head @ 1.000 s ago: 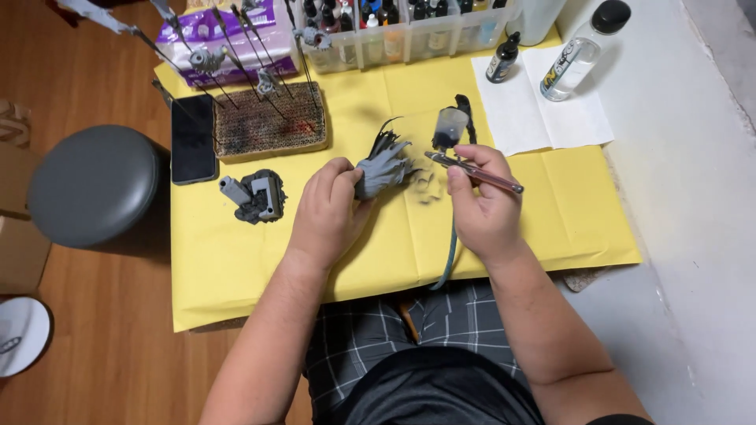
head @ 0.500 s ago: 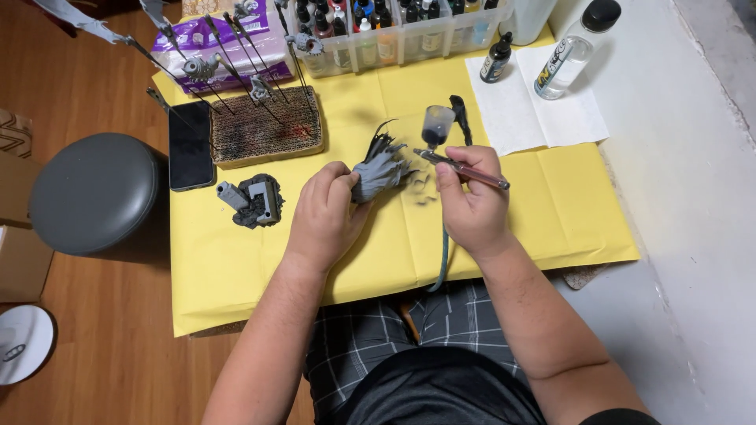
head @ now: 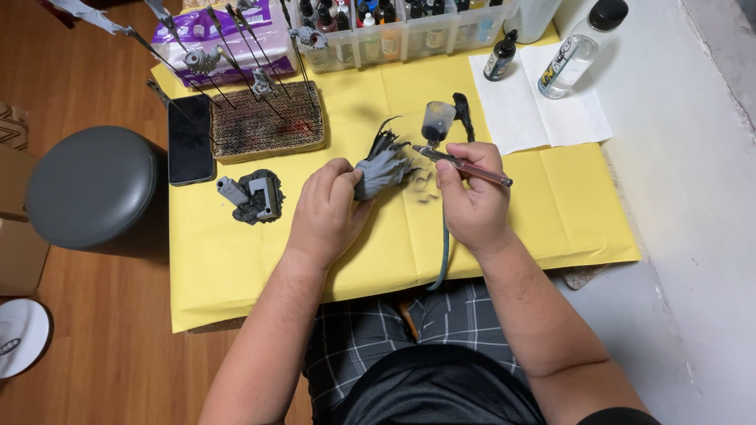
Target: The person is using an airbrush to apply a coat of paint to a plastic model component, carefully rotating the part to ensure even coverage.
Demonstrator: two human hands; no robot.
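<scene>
Left hand (head: 327, 206) pinches grey spiky model part (head: 383, 167) at frame centre, long axis running up-right. Right hand (head: 472, 203) wrapped around airbrush (head: 461, 164), nozzle pointing left at the part, just beside it. Both over yellow paper (head: 551, 228). 1 more grey part (head: 253, 197) lies left; grey stool (head: 88, 185) beyond.

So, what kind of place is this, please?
Probably a home hobby corner for painting models: the right hand holds an airbrush, paint bottles fill a clear organiser, and yellow paper covers the table.
</scene>
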